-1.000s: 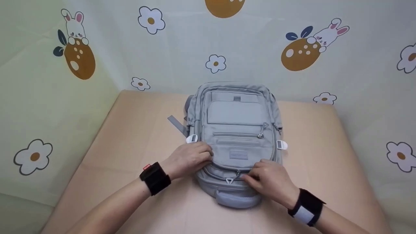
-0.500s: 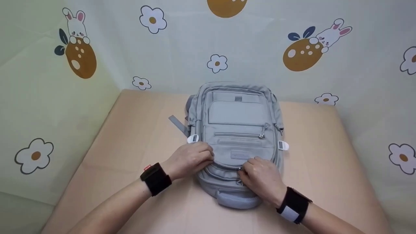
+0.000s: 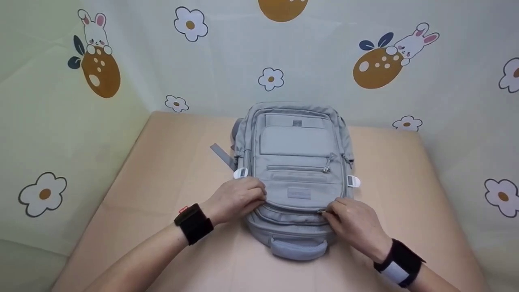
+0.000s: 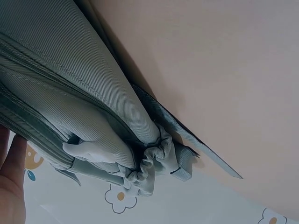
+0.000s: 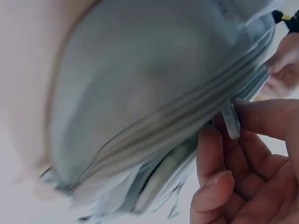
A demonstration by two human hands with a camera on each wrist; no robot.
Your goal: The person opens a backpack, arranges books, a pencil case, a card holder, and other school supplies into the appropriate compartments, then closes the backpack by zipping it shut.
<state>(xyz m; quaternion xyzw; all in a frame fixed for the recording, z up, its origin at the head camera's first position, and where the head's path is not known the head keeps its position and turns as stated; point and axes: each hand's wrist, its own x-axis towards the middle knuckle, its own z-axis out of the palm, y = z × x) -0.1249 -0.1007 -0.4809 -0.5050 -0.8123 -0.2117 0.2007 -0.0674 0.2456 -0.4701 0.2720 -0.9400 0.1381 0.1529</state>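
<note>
A grey backpack (image 3: 299, 142) lies front side up, its padded top handle (image 3: 299, 248) nearest the person. At the left of its curved front pocket edge, the left hand (image 3: 239, 198) grips the fabric with curled fingers. The left wrist view shows those fingertips (image 4: 17, 147) at the zipper seam. On the other side, the right hand (image 3: 354, 221) pinches a small zipper pull (image 3: 321, 211) on the curved zipper below the label patch (image 3: 299, 193). A pale pull tab (image 5: 230, 120) shows between thumb and fingers in the right wrist view.
The backpack rests on a beige tabletop (image 3: 162, 162). A loose strap (image 3: 221, 155) sticks out at its left, and white buckle tabs (image 3: 354, 181) sit on both sides. Behind stands a printed curtain (image 3: 227, 61) with flowers and rabbits.
The right hand first went left to the zipper pull at the middle of the curved edge, then carried it right along the zipper. The left hand keeps its place.
</note>
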